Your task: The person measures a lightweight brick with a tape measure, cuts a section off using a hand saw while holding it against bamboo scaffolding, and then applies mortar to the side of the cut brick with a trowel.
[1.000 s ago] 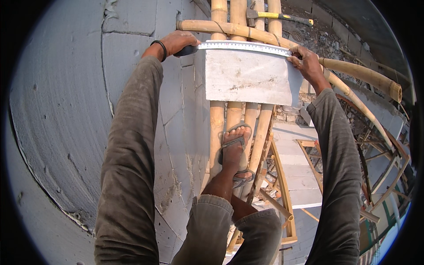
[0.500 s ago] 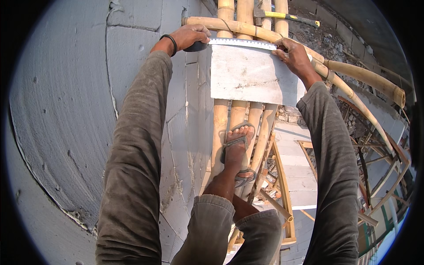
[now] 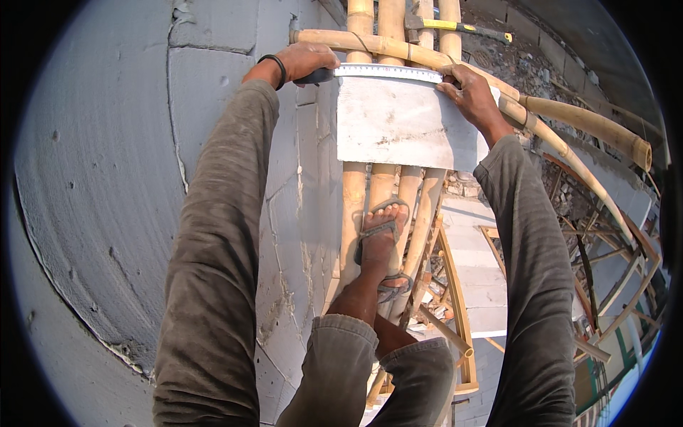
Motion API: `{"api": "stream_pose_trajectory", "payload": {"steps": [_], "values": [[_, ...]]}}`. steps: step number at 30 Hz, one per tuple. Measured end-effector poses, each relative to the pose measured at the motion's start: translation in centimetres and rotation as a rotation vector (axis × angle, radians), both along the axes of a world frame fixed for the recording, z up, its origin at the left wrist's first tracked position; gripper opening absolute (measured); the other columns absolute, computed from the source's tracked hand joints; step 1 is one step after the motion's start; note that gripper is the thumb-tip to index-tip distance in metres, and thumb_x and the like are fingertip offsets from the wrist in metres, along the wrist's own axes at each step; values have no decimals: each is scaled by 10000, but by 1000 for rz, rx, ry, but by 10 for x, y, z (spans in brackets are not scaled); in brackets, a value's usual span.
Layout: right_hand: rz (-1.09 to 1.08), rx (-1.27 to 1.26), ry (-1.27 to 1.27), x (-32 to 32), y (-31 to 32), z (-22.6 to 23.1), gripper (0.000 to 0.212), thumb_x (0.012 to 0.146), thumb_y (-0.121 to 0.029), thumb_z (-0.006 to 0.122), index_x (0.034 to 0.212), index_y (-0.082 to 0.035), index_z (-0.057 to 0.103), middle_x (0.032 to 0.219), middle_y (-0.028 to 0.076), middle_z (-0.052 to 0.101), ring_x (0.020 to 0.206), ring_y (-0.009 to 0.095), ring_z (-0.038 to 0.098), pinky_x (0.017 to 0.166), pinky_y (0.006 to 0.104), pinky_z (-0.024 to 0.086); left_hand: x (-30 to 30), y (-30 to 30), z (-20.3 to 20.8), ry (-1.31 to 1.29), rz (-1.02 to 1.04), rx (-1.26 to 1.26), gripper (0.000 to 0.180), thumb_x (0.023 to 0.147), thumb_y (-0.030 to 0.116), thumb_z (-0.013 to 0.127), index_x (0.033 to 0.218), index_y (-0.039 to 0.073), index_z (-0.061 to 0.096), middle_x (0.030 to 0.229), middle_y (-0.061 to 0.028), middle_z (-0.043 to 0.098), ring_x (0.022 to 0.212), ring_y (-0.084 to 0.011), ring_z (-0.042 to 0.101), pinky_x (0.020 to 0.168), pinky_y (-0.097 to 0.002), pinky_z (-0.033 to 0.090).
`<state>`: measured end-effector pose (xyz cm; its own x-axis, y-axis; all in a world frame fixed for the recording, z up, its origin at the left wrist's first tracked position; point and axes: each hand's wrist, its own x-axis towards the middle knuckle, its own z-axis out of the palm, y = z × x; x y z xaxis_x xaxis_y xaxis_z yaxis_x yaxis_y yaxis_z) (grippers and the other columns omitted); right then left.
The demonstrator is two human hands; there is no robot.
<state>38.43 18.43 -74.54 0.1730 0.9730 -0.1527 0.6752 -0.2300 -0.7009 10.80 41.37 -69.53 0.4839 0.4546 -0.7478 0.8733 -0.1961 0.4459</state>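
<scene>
A white tape measure (image 3: 388,71) is stretched along the far edge of a pale grey lightweight block (image 3: 391,124). My left hand (image 3: 306,60), a black band at its wrist, is closed around the dark tape case at the block's left end. At the other end, my right hand (image 3: 469,92) pinches the tape between thumb and fingers near the block's far right corner. The block rests across several bamboo poles (image 3: 384,181). Part of its right side lies in the shade of my right hand and arm.
Left of me rises a grey block wall (image 3: 107,156). A hammer (image 3: 462,28) with a yellow and black handle lies across the poles beyond a bamboo crosspiece (image 3: 398,48). My sandalled foot (image 3: 380,231) stands on the poles. Lower right are a wooden frame (image 3: 455,306) and rubble.
Both hands still hold the tape along the block's far edge. The view has shifted very slightly; nothing was let go or taken up.
</scene>
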Motion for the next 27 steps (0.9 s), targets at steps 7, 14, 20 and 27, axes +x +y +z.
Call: {"api": "stream_pose_trajectory", "payload": {"steps": [7,14,20,27], "values": [[-35,5,1,-4,-1,-1,289,884,-148,756,1122,-5,676,1047,196,705,945,344,690,841,416,535,-9,3,-14,-76,-44,45,415,879,372,598,1212,167,738,1142,-86,714,1048,-234,650,895,-380,521],[-46,53,1,-3,-3,-7,292,881,-161,764,1113,-5,679,996,198,698,889,333,680,805,419,527,-5,6,-12,-73,-45,39,396,847,373,601,1147,174,767,1079,-75,734,980,-219,659,836,-361,520],[-60,20,40,-3,-4,-8,298,874,-167,773,1109,-6,683,979,190,699,876,324,676,798,412,529,-1,5,-20,13,-33,109,407,841,382,601,1144,167,766,1091,-58,736,967,-203,660,824,-354,531],[-73,49,16,-7,-5,-6,288,876,-156,768,1108,-10,682,1000,192,696,894,325,679,808,412,531,-3,16,-33,-4,-48,90,420,838,385,619,1152,150,767,1082,-72,736,951,-194,666,804,-344,542]]}}
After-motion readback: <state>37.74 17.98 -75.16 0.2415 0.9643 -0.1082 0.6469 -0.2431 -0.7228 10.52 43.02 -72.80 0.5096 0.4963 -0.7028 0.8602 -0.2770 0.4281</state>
